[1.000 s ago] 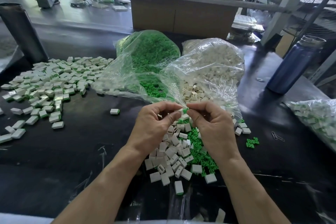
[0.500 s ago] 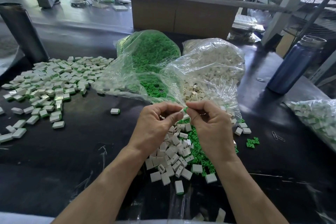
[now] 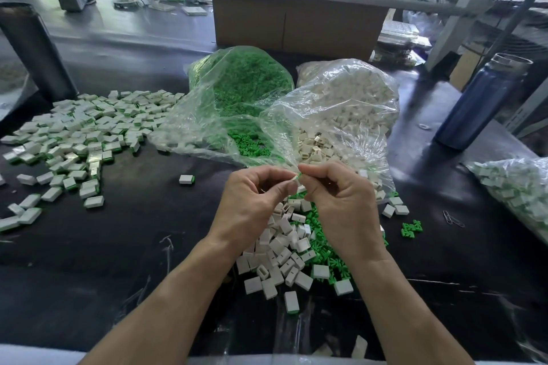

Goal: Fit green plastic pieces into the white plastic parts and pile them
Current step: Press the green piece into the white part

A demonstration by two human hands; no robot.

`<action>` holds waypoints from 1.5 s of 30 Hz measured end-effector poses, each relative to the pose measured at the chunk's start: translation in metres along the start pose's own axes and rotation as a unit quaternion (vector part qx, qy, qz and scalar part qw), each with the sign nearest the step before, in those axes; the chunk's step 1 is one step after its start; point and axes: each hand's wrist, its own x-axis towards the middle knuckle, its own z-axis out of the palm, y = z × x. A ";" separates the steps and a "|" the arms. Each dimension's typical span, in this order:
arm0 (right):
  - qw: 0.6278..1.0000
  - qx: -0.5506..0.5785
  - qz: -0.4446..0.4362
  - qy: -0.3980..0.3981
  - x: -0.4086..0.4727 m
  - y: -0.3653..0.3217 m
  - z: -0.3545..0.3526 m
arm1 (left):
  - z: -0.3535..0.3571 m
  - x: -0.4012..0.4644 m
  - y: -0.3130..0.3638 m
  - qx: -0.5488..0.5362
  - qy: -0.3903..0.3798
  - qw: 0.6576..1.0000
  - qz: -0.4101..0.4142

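Two hands are meeting above the black table (image 3: 124, 246), fingertips almost touching. Left hand (image 3: 252, 201) is pinching a small white part (image 3: 293, 179) between thumb and curled fingers, and right hand (image 3: 341, 195) is pinching a green piece (image 3: 299, 176) at the end of that white part. Only a small bit of both is showing between the fingers, so I cannot tell how deep the green one is sitting inside.

Under the hands a loose heap of white parts (image 3: 281, 255) is lying on the table, and just beside it, more under the right wrist, a heap of green pieces (image 3: 329, 255) is lying, the two heaps touching and mixing. Behind the hands two clear bags are lying open: the bag of green pieces (image 3: 243, 89) on the left and the bag of white parts (image 3: 347, 101) on the right, touching each other.

Far at the left a wide pile of finished pieces (image 3: 83, 130), white with green edge, is spreading over the table. One finished piece (image 3: 186, 179) is lying alone between this pile and the hands. At the right edge another bag (image 3: 516, 187) with white and green parts is resting, near it a paper clip (image 3: 452, 219) and a few stray green pieces (image 3: 410, 229). A blue bottle (image 3: 480, 101) is standing upright behind.
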 end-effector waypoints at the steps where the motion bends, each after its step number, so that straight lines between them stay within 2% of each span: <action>1: 1.000 0.017 0.010 0.009 -0.001 -0.001 0.002 | 0.001 0.000 0.000 -0.014 0.003 1.000 -0.001; 7: 0.994 0.081 0.045 0.057 -0.003 -0.006 0.011 | 0.003 -0.001 0.000 -0.067 0.013 0.998 -0.011; 12: 0.989 0.115 0.063 0.066 -0.005 -0.006 0.014 | 0.005 -0.002 0.001 -0.078 0.018 0.997 -0.016; 17: 0.989 0.108 0.055 0.084 -0.005 -0.003 0.019 | 0.006 -0.003 0.002 -0.086 0.024 0.996 -0.016; 24: 0.981 0.165 0.082 0.058 -0.005 0.000 0.010 | 0.008 0.000 0.001 -0.022 0.016 1.000 -0.003; 32: 0.987 0.121 0.091 0.059 -0.002 0.006 0.008 | 0.005 0.001 -0.002 0.017 0.026 1.000 -0.004; 45: 0.988 0.114 0.102 0.038 -0.005 0.004 0.017 | 0.008 0.000 0.003 -0.019 0.046 0.999 -0.005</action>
